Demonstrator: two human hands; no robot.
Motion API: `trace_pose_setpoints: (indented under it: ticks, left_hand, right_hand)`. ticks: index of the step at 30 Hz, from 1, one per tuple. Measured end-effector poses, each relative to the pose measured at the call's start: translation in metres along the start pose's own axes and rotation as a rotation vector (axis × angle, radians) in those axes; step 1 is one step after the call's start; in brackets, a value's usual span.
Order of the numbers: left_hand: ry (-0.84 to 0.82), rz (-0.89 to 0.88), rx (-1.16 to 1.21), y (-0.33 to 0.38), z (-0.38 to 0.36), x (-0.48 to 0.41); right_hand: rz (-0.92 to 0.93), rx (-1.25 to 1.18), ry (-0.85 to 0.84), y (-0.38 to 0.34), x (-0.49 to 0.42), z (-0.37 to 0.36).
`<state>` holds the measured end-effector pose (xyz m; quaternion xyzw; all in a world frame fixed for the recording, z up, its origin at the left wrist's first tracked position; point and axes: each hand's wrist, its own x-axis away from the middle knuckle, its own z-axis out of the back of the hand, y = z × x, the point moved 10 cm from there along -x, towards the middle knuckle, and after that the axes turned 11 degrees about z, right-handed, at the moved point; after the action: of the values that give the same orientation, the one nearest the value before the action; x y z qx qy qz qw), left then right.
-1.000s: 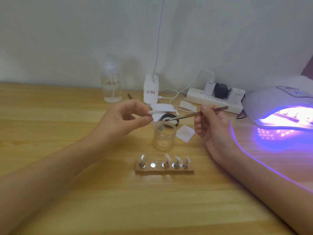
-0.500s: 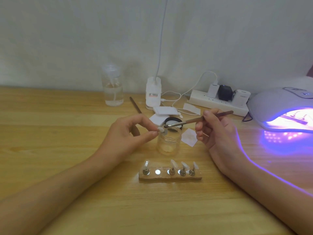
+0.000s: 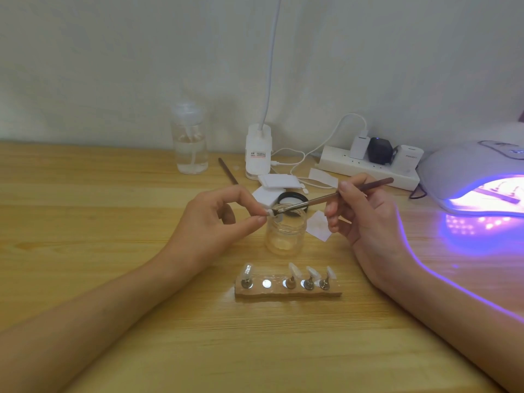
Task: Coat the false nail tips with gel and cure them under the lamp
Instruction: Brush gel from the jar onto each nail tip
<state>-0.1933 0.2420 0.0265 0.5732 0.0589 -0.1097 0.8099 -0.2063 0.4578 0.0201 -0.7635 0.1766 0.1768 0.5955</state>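
Observation:
My left hand (image 3: 218, 222) pinches a small false nail tip (image 3: 270, 213) between thumb and forefinger, just above the open glass jar (image 3: 285, 234). My right hand (image 3: 365, 219) holds a thin brown brush (image 3: 334, 197) whose bristles touch that tip. In front of the jar lies a wooden holder (image 3: 287, 290) with several nail tips standing on metal pegs; its second peg from the left is bare. At the right edge the white curing lamp (image 3: 465, 168) glows purple, with a strip-like holder inside it.
A clear pump bottle (image 3: 190, 140), a white desk-lamp base (image 3: 258, 154), a power strip (image 3: 368, 165) with plugs and cables, white pads (image 3: 276, 182), a black lid (image 3: 292, 198), a spare stick (image 3: 227, 171) and a paper wipe (image 3: 319, 228) lie behind and beside the jar.
The view has tilted, shifting everything lower in the frame. The brush tip and the pinched nail tip have come together over the jar and stay in contact.

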Motion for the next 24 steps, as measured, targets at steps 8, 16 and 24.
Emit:
trace_pose_setpoints:
  ticks: [8, 16, 24]
  left_hand:
    - [-0.015, -0.005, 0.011, -0.002, -0.0011, -0.0007]
    - [-0.016, -0.005, 0.012, -0.0015, -0.0008, -0.0006]
    - [-0.011, -0.013, -0.003, 0.0023, -0.0009, 0.0012]
  right_hand:
    - [0.009, 0.003, -0.007, -0.0027, 0.0002, -0.0021]
    - [0.017, -0.007, -0.014, -0.0034, -0.0002, -0.0033]
    - [0.012, -0.042, -0.014, -0.0043, -0.0002, -0.0038]
